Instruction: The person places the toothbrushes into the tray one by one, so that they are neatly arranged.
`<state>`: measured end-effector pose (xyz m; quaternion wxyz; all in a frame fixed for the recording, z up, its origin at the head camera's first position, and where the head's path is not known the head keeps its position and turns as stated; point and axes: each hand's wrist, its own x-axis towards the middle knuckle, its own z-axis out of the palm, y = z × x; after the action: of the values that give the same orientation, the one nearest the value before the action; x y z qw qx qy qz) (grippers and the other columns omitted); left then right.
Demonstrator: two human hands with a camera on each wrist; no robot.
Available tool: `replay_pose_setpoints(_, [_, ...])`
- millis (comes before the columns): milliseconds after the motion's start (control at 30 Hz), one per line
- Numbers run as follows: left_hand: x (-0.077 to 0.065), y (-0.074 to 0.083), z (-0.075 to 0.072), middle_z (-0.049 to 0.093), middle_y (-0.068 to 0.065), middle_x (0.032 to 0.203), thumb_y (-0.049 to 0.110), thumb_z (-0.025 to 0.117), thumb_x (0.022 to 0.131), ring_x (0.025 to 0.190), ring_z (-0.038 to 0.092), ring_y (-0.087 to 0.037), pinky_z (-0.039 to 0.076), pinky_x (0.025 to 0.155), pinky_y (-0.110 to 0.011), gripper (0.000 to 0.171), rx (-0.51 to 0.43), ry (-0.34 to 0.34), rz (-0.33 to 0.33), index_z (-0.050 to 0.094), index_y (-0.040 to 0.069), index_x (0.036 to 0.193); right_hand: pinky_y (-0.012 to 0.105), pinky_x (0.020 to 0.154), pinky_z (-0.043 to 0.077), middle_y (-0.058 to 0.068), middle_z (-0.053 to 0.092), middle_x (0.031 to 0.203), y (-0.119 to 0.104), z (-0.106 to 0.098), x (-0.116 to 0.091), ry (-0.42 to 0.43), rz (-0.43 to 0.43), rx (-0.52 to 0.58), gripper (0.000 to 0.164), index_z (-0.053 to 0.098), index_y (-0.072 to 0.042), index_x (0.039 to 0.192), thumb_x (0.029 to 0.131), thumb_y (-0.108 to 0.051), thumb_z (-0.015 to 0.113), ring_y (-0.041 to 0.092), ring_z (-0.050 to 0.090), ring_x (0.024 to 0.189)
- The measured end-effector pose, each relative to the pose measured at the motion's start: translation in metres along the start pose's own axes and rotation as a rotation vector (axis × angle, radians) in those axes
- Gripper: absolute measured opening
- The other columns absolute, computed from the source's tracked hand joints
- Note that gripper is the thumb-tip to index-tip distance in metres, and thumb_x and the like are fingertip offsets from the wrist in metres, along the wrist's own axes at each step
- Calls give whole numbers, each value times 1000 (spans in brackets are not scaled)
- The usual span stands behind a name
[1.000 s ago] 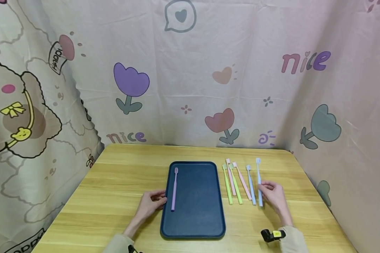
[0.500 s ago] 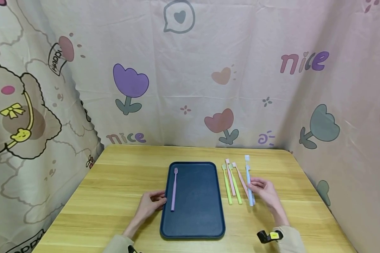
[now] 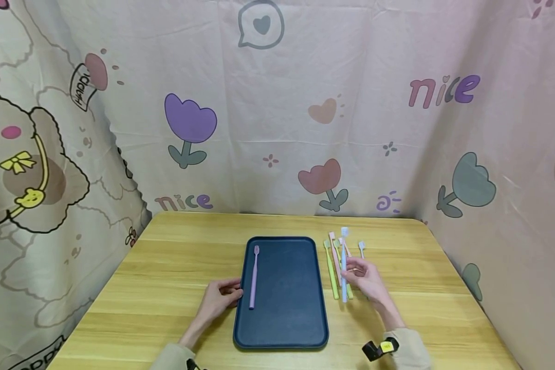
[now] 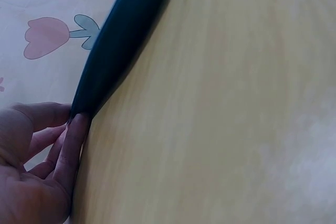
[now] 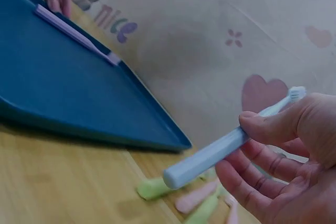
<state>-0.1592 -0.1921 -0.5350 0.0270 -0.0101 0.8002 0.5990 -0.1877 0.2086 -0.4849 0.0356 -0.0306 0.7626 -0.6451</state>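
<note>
Hanging beyond far edge of wooden desk (image 3: 180, 262), patterned cloth (image 3: 268, 103), tray (image 3: 287, 293) pinched by left hand (image 3: 219, 299), blue toothbrush (image 5: 215, 153) by right hand (image 3: 369, 280)

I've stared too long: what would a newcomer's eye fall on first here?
First comes the dark blue rectangular tray on the tan wooden table, one slim purple toothbrush lying along its left side. Then comes the right hand, pinching a slim light blue toothbrush above slim green toothbrushes and pink toothbrushes right of the tray.
</note>
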Motion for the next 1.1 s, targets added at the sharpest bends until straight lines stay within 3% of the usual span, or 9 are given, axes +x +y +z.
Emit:
replay_pose_setpoints(333, [0, 0, 0, 72, -24, 108, 2, 74, 88, 81, 66, -7, 62, 66, -25, 37, 5, 3, -2, 67, -9, 123, 31, 70, 63, -4, 65, 86, 2, 29, 6, -112, -7, 48, 43, 50, 21, 125, 89, 6, 68, 6, 66, 72])
replay_pose_setpoints(567, [1, 0, 0, 72, -24, 108, 1, 73, 88, 80, 65, -6, 62, 65, -24, 37, 0, 3, 0, 67, -9, 123, 39, 74, 65, 0, 63, 87, -1, 50, 7, -183, -25, 35, 44, 51, 17, 123, 90, -3, 71, 8, 68, 73])
replay_pose_setpoints(833, [0, 1, 0, 72, -25, 108, 1, 73, 88, 80, 66, -7, 62, 66, -24, 37, 1, 2, 3, 67, -9, 123, 35, 70, 65, 2, 67, 83, 0, 73, 12, -181, -44, 25, 39, 56, 13, 120, 90, -6, 73, 8, 69, 70])
replay_pose_setpoints(1100, [0, 1, 0, 72, -24, 108, 1, 74, 88, 81, 66, -9, 62, 66, -25, 37, 8, 6, -7, 67, -9, 122, 35, 67, 64, 17, 73, 87, -1, 93, 15, -182, -79, 14, 35, 58, 9, 117, 91, -8, 74, 9, 69, 68])
